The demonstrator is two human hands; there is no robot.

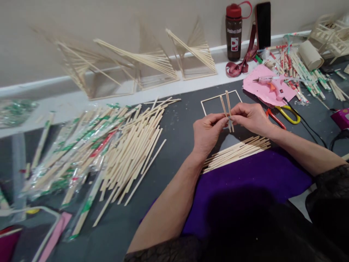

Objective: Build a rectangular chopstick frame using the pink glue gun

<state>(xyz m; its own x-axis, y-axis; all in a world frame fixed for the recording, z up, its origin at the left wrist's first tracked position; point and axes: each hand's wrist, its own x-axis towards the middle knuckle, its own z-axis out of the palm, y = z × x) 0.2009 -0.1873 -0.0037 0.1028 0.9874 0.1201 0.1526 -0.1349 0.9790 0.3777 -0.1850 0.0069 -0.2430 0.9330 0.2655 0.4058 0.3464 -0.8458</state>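
Note:
Both hands meet in front of me around two wooden chopsticks (228,103), which stick up side by side, slightly apart at the top. My left hand (207,133) pinches them near the lower part with thumb and fingers. My right hand (252,118) is closed on them from the other side, its fingertips against the left ones. Just beyond lies a flat frame of sticks (218,97) on the grey table, partly covered by the hands. A row of loose chopsticks (240,151) lies below the hands, along a purple cloth (245,178).
At left are a heap of bare chopsticks (136,156) and wrapped chopsticks (73,145). Twisted stick structures (152,65) stand along the wall. At right are a glue gun (272,83) on pink paper (252,82), scissors (290,114), a bottle (233,34) and a phone (263,25).

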